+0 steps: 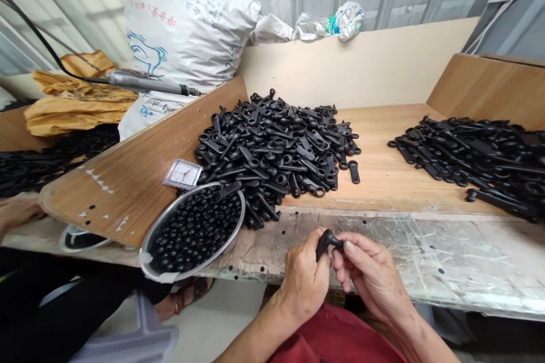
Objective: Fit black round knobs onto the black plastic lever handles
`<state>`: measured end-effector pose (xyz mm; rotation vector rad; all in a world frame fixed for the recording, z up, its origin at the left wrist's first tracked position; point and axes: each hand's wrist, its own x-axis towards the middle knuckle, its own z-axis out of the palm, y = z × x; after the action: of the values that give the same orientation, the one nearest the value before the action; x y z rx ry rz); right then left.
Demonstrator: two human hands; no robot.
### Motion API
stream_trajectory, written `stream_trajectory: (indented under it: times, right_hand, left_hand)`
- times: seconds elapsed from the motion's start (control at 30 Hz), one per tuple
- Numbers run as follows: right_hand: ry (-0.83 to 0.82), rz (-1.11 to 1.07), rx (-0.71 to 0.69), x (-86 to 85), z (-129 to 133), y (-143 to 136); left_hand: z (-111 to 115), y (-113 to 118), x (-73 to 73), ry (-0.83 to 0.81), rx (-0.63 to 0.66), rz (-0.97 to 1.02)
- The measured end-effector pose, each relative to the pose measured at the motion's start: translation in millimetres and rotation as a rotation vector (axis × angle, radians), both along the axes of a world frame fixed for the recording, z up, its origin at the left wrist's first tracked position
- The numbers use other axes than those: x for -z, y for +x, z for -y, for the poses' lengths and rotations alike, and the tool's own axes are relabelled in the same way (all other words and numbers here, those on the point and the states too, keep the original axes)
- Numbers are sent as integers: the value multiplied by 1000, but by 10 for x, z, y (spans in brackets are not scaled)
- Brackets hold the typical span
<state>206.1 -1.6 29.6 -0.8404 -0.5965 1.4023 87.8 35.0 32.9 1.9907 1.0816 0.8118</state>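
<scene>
My left hand (305, 275) is wrapped round a black plastic handle part (324, 243) at the table's front edge. The fingertips of my right hand (370, 269) pinch the small round knob end of that same part. Behind my hands lies a large heap of black handle parts (272, 147). To the left, a metal bowl (239, 227) full of small black balls (191, 232) stands against the heap, with one handle part lying over its rim.
Another heap of black parts (481, 153) lies at the right. A small square clock (183, 174) leans by the slanted wooden divider (123, 181). A power screwdriver (149, 83) hangs before a white sack (183, 22). At the far left, another person's hand (19, 212) shows.
</scene>
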Motion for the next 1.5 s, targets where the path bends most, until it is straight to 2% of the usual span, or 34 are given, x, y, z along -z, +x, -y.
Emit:
stream_trajectory:
  times: [0.23, 0.57, 0.67, 0.73, 0.83, 0.9, 0.97, 1.03, 1.1, 1.17, 1.23, 1.37, 1.5]
  right_hand:
    - [-69, -3, 33, 44, 15, 4]
    - [-163, 37, 108, 91, 76, 55]
    - [-195, 69, 141, 99, 66, 46]
    - [-226, 66, 113, 117, 29, 44]
    - [-244, 98, -8, 181, -70, 119]
    - [-229, 294, -94, 237, -148, 251]
    - [-189, 661, -88, 275, -222, 428]
    - [-153, 1027, 41, 276, -287, 584]
    - [-133, 1221, 171, 246, -356, 649]
    - [-97, 1282, 185, 215, -443, 602]
    - [-42, 1348, 110, 220, -546, 484]
    - [-59, 1461, -29, 352, -696, 303]
    - [-111, 1463, -37, 468, -688, 316]
  left_hand:
    - [-10, 7, 102, 210, -19, -178]
    - [15, 37, 98, 338, 31, -476]
    - [9, 53, 115, 325, 42, -602]
    - [-22, 61, 127, 287, 58, -661]
    - [-112, 71, 164, 271, 60, -707]
    - [-179, 90, 212, 285, 47, -735]
    - [-224, 125, 277, 312, 52, -767]
    - [-234, 171, 349, 352, 84, -796]
    - [-213, 221, 409, 401, 132, -819]
    - [-182, 265, 441, 446, 185, -835]
    - [-161, 299, 444, 475, 238, -849]
    - [-168, 335, 405, 470, 322, -876]
    - [-215, 352, 386, 438, 367, -898]
